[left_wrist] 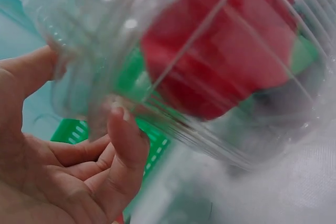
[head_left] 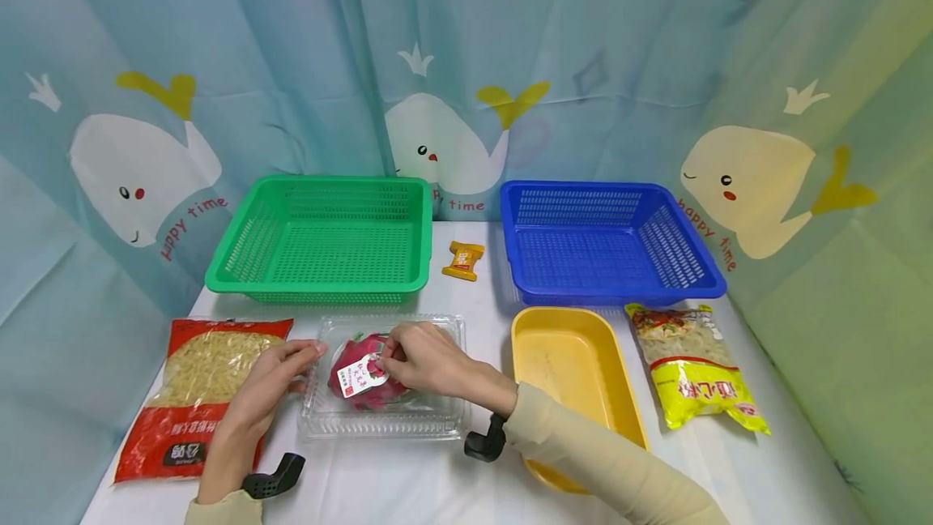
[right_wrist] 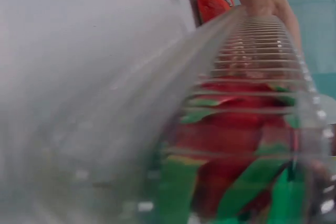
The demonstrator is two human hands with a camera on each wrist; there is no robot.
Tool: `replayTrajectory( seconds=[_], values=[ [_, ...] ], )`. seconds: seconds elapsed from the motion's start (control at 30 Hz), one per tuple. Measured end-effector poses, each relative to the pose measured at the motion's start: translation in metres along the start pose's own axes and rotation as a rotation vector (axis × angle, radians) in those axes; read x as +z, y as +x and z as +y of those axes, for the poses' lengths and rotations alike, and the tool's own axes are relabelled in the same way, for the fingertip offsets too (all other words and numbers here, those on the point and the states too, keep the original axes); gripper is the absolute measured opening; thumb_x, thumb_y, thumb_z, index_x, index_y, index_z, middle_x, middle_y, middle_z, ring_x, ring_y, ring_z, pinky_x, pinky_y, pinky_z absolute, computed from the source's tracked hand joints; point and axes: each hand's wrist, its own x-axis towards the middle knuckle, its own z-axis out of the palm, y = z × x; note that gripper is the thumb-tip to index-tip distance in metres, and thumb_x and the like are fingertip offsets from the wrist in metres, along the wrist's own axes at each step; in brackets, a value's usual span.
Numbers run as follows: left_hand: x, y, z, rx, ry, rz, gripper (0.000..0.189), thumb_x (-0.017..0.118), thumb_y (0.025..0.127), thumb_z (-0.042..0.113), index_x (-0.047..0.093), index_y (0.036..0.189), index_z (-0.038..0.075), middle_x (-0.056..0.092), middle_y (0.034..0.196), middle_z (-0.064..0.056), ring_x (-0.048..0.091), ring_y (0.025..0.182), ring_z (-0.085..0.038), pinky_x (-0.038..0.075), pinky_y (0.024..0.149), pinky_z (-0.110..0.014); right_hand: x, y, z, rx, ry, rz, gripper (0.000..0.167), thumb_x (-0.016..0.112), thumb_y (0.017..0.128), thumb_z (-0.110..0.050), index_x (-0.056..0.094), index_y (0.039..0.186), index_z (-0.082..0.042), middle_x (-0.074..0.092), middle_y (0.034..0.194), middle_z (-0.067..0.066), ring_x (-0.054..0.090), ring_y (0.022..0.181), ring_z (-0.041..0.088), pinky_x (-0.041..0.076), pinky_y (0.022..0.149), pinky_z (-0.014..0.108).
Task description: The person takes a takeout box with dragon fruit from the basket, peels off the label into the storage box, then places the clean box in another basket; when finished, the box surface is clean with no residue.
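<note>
A clear plastic box (head_left: 430,420) lies at the front centre, with a pink-red dragon fruit (head_left: 340,361) inside it. Over the fruit is a white label (head_left: 360,379) with red and black print and a small fruit picture. My right hand (head_left: 430,355) pinches that label by its right end, thumb and forefinger together. At the box's left edge, my left hand (head_left: 273,379) grips the rim; its fingers and thumb show around the plastic in the left wrist view. The right wrist view looks along the ribbed box wall, and the right fingers are out of sight there.
Behind stand a green basket (head_left: 321,296) and a blue basket (head_left: 615,296), a small orange wrapped snack (head_left: 463,260) between them. A red bag of noodles (head_left: 197,395) lies left. A yellow tray (head_left: 576,363) and a yellow noodle packet (head_left: 696,367) lie right.
</note>
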Motion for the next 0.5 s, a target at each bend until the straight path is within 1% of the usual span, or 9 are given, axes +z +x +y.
replayTrajectory(
  seconds=[0.1, 0.17, 0.3, 0.4, 0.5],
  values=[
    [0.0, 0.0, 0.0, -0.001, 0.017, 0.006, 0.069, 0.063, 0.102, 0.041, 0.044, 0.147, -0.009, 0.047, 0.14, -0.02, 0.045, 0.109, -0.021, 0.05, 0.076, -0.028, 0.002, -0.001, 0.003, -0.034, 0.013, 0.028, 0.005, 0.07, 0.09, -0.009, 0.072, 0.085, -0.009, 0.065, 0.072, -0.004, 0.047, 0.057, -0.003, 0.041, 0.049, 0.015],
    [0.0, 0.0, 0.001, 0.004, 0.028, 0.008, 0.07, 0.062, 0.102, 0.042, 0.044, 0.147, -0.008, 0.048, 0.139, -0.02, 0.046, 0.108, -0.02, 0.05, 0.076, -0.028, 0.003, -0.001, 0.005, -0.058, 0.019, 0.049, 0.005, 0.069, 0.09, -0.009, 0.073, 0.086, -0.009, 0.068, 0.074, -0.003, 0.049, 0.059, -0.003, 0.042, 0.052, 0.015],
    [0.0, 0.0, 0.002, 0.015, 0.038, 0.001, 0.072, 0.063, 0.102, 0.043, 0.043, 0.149, -0.006, 0.049, 0.139, -0.02, 0.048, 0.105, -0.02, 0.05, 0.077, -0.03, 0.004, -0.001, 0.009, -0.088, 0.041, 0.076, 0.005, 0.071, 0.089, -0.007, 0.074, 0.085, -0.008, 0.069, 0.073, -0.002, 0.05, 0.061, -0.003, 0.043, 0.056, 0.015],
    [0.0, 0.001, 0.002, 0.013, 0.03, -0.008, 0.07, 0.065, 0.101, 0.041, 0.042, 0.149, -0.004, 0.051, 0.14, -0.021, 0.051, 0.104, -0.02, 0.051, 0.078, -0.031, 0.005, -0.002, 0.012, -0.112, 0.064, 0.09, 0.005, 0.073, 0.089, -0.007, 0.075, 0.085, -0.007, 0.07, 0.072, -0.001, 0.05, 0.061, -0.004, 0.042, 0.057, 0.014],
    [-0.002, 0.002, 0.004, 0.017, 0.025, -0.023, 0.064, 0.065, 0.101, 0.037, 0.044, 0.146, -0.004, 0.053, 0.137, -0.021, 0.051, 0.103, -0.021, 0.051, 0.077, -0.031, 0.005, -0.002, 0.013, -0.152, 0.1, 0.112, 0.005, 0.074, 0.09, -0.006, 0.075, 0.085, -0.007, 0.071, 0.073, 0.0, 0.051, 0.061, -0.004, 0.044, 0.058, 0.013]
  ],
)
